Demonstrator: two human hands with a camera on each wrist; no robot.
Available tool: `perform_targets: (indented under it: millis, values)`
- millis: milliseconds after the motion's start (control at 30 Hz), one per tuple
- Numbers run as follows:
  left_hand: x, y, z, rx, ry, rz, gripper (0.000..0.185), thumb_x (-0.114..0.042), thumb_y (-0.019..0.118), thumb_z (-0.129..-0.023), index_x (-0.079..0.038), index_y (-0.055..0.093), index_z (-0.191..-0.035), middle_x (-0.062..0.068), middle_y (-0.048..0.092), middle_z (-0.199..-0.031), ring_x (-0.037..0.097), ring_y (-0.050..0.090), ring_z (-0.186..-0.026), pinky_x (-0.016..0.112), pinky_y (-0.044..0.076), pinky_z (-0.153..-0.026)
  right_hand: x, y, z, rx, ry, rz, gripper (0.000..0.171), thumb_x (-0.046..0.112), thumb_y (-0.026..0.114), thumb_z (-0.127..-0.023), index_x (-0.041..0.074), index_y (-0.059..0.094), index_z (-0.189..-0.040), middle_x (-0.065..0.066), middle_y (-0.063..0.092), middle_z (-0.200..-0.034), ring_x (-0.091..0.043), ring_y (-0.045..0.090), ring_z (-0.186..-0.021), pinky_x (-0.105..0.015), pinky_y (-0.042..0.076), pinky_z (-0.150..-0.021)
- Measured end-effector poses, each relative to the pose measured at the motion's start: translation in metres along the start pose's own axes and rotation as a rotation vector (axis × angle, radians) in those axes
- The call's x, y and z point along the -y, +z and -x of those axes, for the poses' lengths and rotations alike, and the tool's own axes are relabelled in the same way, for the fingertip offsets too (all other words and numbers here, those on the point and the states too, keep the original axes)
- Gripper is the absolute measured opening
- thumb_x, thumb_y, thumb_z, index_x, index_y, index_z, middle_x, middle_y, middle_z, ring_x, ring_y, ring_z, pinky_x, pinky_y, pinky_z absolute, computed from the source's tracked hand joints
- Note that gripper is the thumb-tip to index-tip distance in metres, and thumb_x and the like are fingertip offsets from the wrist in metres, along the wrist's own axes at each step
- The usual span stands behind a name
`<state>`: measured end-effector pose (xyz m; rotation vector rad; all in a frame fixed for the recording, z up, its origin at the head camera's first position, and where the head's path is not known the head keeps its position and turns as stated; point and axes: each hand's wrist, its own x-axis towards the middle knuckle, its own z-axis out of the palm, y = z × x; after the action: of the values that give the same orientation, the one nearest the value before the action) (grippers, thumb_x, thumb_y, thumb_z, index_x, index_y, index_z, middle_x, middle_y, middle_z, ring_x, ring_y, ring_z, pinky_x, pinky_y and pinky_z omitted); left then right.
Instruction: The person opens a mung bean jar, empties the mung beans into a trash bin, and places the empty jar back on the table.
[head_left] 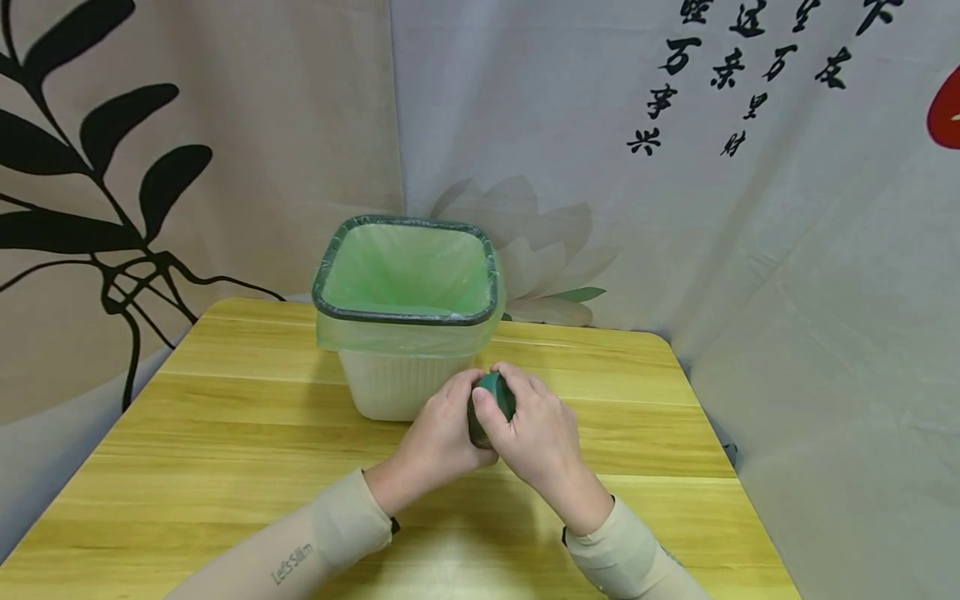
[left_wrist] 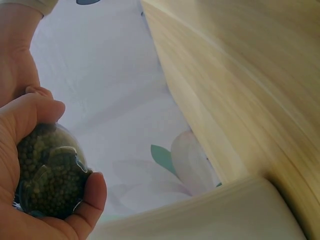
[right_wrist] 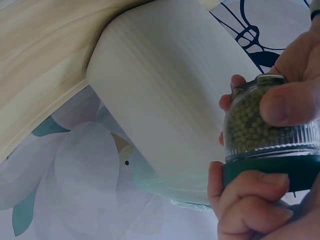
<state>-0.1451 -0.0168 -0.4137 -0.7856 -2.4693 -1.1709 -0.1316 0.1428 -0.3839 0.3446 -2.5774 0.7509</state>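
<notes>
Gripping a clear jar of green beans — left hand round its body, right hand on the dark green lid — just above the tabletop, before a green-lined bin.

My jar is clear glossy ribbed plastic with a matt green lid, the bin matt ribbed white plastic with a thin filmy liner, the table smooth pale wood.

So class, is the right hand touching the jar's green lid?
Touching. The right wrist view shows the right hand with fingers curled round the green lid of the jar.
</notes>
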Motion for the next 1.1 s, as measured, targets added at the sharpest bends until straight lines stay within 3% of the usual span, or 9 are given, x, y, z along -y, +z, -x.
perform_targets:
  millis: [267, 567, 1100]
  values:
    - [0.0028, 0.0003, 0.0003, 0.003, 0.015, 0.023, 0.087, -0.009, 0.095, -0.064, 0.005, 0.052, -0.139, 0.016, 0.067, -0.125, 0.029, 0.070, -0.105, 0.045, 0.063, -0.089, -0.0028, 0.0015, 0.0014, -0.030, -0.060, 0.013, 0.045, 0.050, 0.058, -0.101, 0.018, 0.073, -0.129, -0.012, 0.079, -0.114, -0.029, 0.077, -0.087, -0.045, 0.060, -0.063]
    - [0.0052, -0.0037, -0.0009, 0.058, -0.019, 0.069, 0.087, -0.011, 0.095, -0.065, 0.002, 0.053, -0.141, 0.015, 0.068, -0.126, 0.028, 0.070, -0.107, 0.045, 0.063, -0.090, -0.0059, 0.0031, 0.0016, -0.057, -0.122, 0.033, 0.045, 0.049, 0.058, -0.100, 0.017, 0.073, -0.128, -0.012, 0.079, -0.112, -0.028, 0.077, -0.084, -0.043, 0.060, -0.060]
    - [0.0034, -0.0072, -0.0008, 0.086, -0.042, 0.077, 0.086, -0.013, 0.094, -0.066, 0.001, 0.054, -0.141, 0.012, 0.069, -0.122, 0.024, 0.069, -0.103, 0.041, 0.062, -0.088, -0.0088, 0.0022, 0.0029, -0.090, -0.195, 0.044, 0.042, 0.047, 0.060, -0.098, 0.017, 0.071, -0.126, -0.013, 0.078, -0.106, -0.026, 0.075, -0.078, -0.040, 0.059, -0.056]
